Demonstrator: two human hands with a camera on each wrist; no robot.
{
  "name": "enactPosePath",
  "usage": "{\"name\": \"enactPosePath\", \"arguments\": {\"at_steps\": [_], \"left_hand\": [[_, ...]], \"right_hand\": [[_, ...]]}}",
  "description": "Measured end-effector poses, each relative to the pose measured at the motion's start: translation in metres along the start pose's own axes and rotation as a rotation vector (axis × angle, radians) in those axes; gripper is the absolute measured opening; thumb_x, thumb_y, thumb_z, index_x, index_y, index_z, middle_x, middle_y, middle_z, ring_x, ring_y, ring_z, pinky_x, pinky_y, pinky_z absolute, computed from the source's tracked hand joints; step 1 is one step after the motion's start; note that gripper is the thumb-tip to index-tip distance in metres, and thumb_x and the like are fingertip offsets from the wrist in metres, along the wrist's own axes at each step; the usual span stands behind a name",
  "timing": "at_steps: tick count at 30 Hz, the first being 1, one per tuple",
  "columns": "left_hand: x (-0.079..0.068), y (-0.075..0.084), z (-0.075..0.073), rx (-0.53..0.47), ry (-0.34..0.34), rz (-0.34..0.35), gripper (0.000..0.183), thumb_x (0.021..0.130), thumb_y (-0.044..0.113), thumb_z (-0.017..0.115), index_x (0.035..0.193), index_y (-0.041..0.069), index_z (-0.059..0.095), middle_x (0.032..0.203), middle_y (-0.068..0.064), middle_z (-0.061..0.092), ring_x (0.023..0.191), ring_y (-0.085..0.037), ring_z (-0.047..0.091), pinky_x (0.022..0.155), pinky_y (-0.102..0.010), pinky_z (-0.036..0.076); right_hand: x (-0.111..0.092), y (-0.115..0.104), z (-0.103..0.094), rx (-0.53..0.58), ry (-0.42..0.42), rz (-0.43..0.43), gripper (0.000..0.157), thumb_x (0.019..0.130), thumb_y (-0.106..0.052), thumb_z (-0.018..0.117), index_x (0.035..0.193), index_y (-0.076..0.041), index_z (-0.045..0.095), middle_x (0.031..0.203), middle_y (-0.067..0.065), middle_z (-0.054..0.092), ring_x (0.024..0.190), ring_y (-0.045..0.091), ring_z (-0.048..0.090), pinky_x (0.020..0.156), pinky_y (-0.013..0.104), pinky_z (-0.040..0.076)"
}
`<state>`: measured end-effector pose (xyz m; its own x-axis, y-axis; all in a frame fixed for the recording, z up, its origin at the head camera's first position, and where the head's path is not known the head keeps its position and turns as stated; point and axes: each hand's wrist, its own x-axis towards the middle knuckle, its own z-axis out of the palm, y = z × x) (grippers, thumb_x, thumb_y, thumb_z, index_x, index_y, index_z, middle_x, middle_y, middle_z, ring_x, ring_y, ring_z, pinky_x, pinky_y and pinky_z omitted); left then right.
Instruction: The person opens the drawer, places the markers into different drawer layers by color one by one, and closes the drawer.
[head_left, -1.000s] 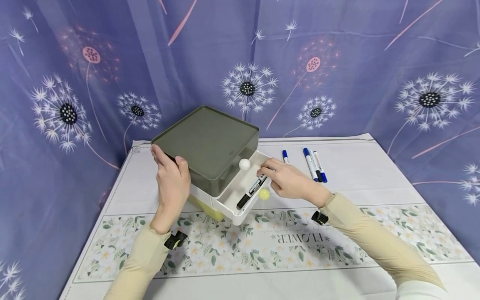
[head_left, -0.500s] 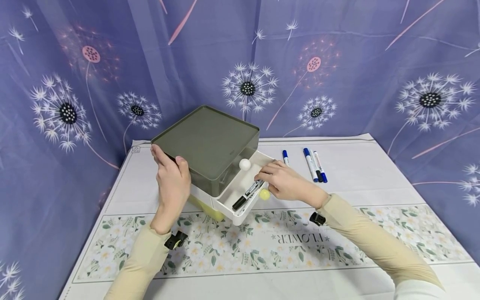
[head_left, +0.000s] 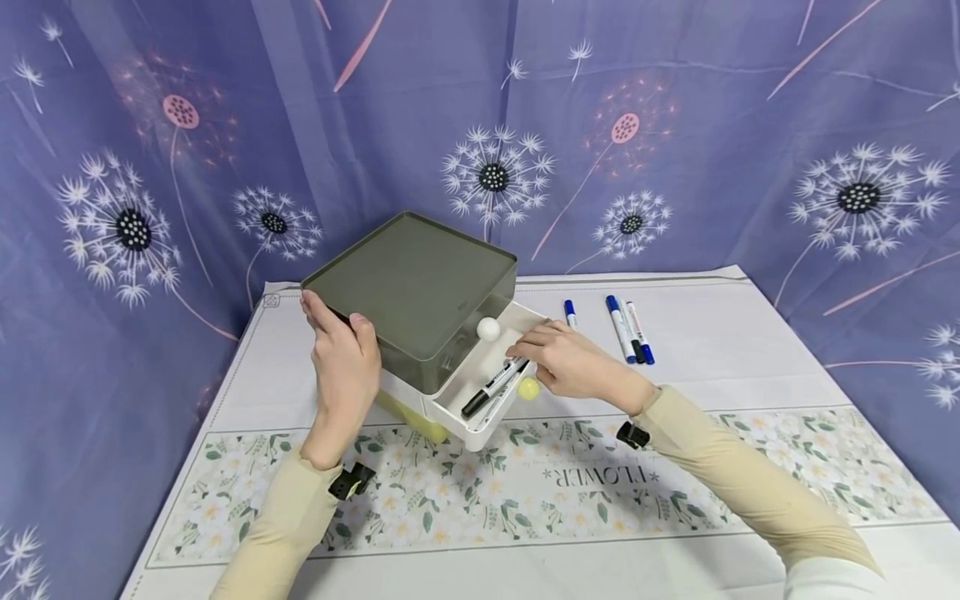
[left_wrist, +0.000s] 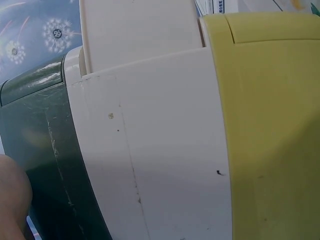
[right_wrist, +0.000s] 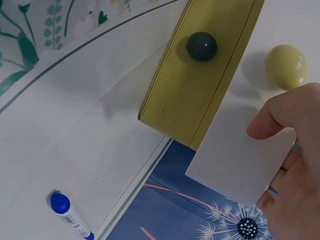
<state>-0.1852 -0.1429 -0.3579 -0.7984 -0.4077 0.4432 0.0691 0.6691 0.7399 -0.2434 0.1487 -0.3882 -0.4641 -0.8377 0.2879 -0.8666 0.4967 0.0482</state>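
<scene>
My left hand [head_left: 341,367] rests against the left side of a small drawer box with a dark olive top [head_left: 412,283]. In the left wrist view that side shows green, white and yellow layers. A white drawer [head_left: 465,417] stands pulled out at the right. My right hand [head_left: 573,358] reaches over its front wall, fingertips at the far end of a black-capped marker [head_left: 487,393] inside. Another marker lies partly under it. The right wrist view has my thumb [right_wrist: 272,120] outside the drawer front; the inner fingertips are hidden, so whether they grip the marker is unclear.
Several markers [head_left: 621,329] lie together on the table at the right. A single blue-capped marker [head_left: 571,312] lies nearer the box. The drawer's yellow knob [head_left: 528,388] and a white knob [head_left: 488,328] stick out. A purple curtain [head_left: 570,150] hangs behind.
The black-capped marker has shifted slightly left and nearer to me within the drawer, my right fingers moving left with it. Another marker beside it shows more now. My left hand has stayed put.
</scene>
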Motion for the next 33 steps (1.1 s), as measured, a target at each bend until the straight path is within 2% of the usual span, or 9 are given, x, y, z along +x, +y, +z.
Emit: {"name": "enactPosePath", "arguments": {"at_steps": [5,9,19,24,29,33], "left_hand": [[0.0001,0.0007,-0.0006,0.000,0.007,0.000,0.066,0.094,0.027,0.030,0.145,-0.007,0.004,0.148,-0.031,0.008,0.105,-0.055,0.049,0.088,-0.055,0.041],[-0.0004,0.0001,-0.0007,0.005,0.012,-0.003,0.066,0.094,0.027,0.030,0.145,-0.006,0.004,0.148,-0.031,0.009,0.101,-0.055,0.050,0.086,-0.056,0.041],[-0.0002,-0.0003,-0.0013,0.004,0.000,0.000,0.066,0.095,0.028,0.028,0.145,-0.006,0.003,0.149,-0.030,0.007,0.103,-0.055,0.050,0.086,-0.055,0.042],[0.0002,0.0004,-0.0012,0.003,0.004,0.000,0.066,0.094,0.027,0.029,0.145,-0.006,0.003,0.149,-0.030,0.007,0.107,-0.054,0.048,0.089,-0.054,0.041],[0.0003,0.0001,-0.0004,0.004,0.007,0.001,0.066,0.094,0.027,0.030,0.145,-0.006,0.003,0.149,-0.030,0.007,0.105,-0.054,0.049,0.088,-0.055,0.041],[0.0005,0.0004,-0.0002,0.005,0.006,0.005,0.066,0.094,0.027,0.030,0.145,-0.006,0.003,0.149,-0.031,0.007,0.107,-0.054,0.048,0.089,-0.054,0.041]], "right_hand": [[-0.0011,-0.0001,-0.0022,0.008,-0.018,0.022,0.047,0.072,0.002,0.058,0.117,-0.011,0.061,0.109,0.006,0.064,0.109,0.026,0.056,0.102,0.043,0.037],[-0.0016,0.0000,-0.0032,0.034,0.000,0.011,0.045,0.073,0.003,0.059,0.117,-0.009,0.061,0.110,0.008,0.062,0.112,0.028,0.054,0.101,0.045,0.037],[-0.0026,0.0036,-0.0028,0.072,0.075,-0.038,0.040,0.072,0.004,0.059,0.111,-0.005,0.063,0.105,0.008,0.063,0.104,0.023,0.056,0.098,0.038,0.041],[-0.0040,0.0040,-0.0054,0.081,0.070,-0.026,0.041,0.072,0.005,0.057,0.111,-0.006,0.063,0.108,0.008,0.062,0.106,0.023,0.056,0.099,0.037,0.040],[-0.0063,0.0045,-0.0072,0.110,0.067,-0.011,0.046,0.068,0.009,0.054,0.110,-0.006,0.063,0.108,0.007,0.062,0.106,0.021,0.056,0.095,0.034,0.043],[-0.0083,0.0057,-0.0092,0.151,0.102,-0.002,0.045,0.069,0.010,0.051,0.109,-0.006,0.064,0.108,0.006,0.062,0.105,0.020,0.055,0.092,0.033,0.045]]}}
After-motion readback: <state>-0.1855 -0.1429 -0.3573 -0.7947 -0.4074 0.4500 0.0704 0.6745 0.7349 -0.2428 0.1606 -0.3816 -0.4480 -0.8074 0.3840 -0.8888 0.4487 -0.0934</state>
